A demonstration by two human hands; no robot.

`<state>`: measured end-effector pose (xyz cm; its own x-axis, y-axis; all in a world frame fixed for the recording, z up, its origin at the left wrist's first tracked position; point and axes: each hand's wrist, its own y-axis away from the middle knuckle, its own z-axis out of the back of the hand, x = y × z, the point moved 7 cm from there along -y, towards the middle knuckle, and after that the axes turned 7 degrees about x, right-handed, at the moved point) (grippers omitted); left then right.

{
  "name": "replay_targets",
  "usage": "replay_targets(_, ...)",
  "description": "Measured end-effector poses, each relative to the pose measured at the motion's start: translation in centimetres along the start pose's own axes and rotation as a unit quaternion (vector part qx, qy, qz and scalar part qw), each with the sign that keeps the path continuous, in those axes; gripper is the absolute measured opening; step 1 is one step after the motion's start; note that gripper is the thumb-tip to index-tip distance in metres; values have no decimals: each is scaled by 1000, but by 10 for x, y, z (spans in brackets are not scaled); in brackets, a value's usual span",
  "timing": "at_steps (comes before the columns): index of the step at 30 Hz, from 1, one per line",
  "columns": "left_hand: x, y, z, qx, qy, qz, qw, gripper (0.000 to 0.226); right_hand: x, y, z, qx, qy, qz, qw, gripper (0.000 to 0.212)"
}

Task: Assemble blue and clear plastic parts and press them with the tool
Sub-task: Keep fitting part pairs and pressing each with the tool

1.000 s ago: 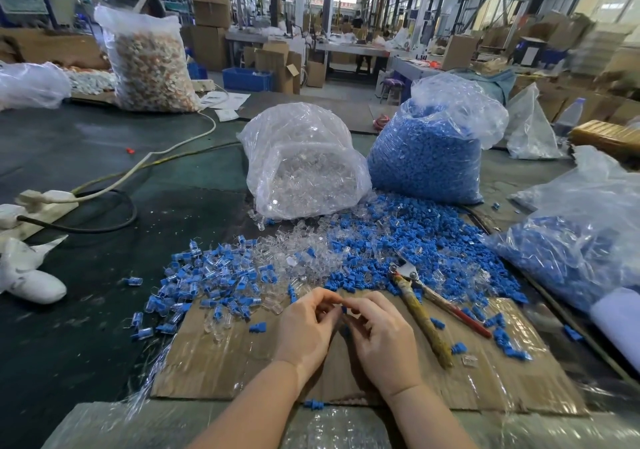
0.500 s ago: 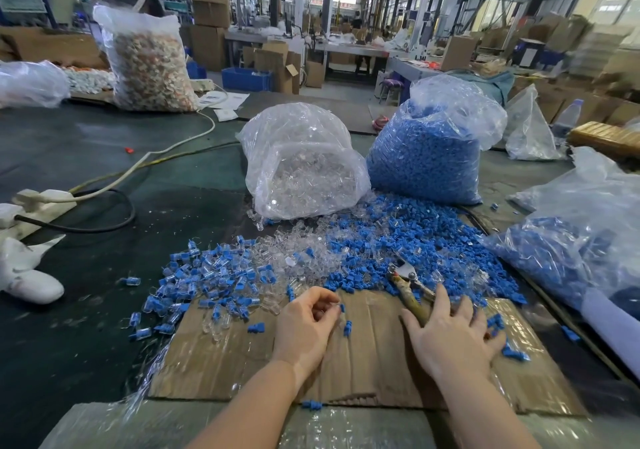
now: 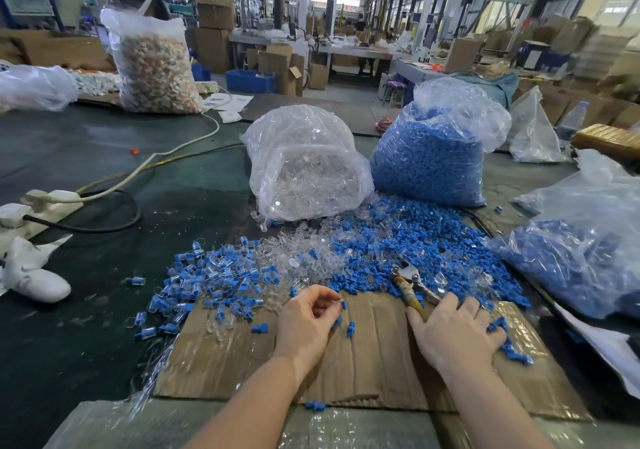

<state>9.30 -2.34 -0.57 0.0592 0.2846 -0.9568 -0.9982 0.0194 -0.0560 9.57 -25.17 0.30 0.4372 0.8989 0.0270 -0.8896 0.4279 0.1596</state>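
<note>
**Right hand leaves the part and lands on the pliers**

A second ago both hands met over the cardboard (image 3: 363, 372), fitting a piece together. Half a second ago the right hand (image 3: 453, 337) had swung out to the tool, and it lies there now, fingers spread flat over the handles of the pliers (image 3: 408, 285). Whether the fingers have closed round the handles cannot be told; only the jaws and a bit of handle show past them. The left hand (image 3: 306, 320) has hardly moved. Its fingertips are curled together, pinching a small clear and blue part (image 3: 341, 304) just above the cardboard. My reading: the fitting is done, and pressing comes next.

Counts, largest first:
- Bags on the bench: one of blue parts (image 3: 429, 164), one of clear parts (image 3: 304, 174), and one of mixed blue and clear pieces at the right (image 3: 571, 261).
- Loose heaps: one blue (image 3: 415, 240), one clear (image 3: 298, 251), one of joined pieces at the left (image 3: 214, 282). Each holds too many to count.
- Pliers: one.
- Stray blue bits on the bare cardboard between the hands: about three.
</note>
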Motion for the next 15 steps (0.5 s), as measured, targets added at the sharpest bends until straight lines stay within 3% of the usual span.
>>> replay_targets(9, -1, 0, 1, 2, 19, 12, 1000, 12, 1, -5, 2, -4, 21, 9, 1000, 73)
replay_targets(15, 0, 0, 1, 7, 33, 30, 999, 11, 10, -1, 11, -42, 40, 42, 997, 52)
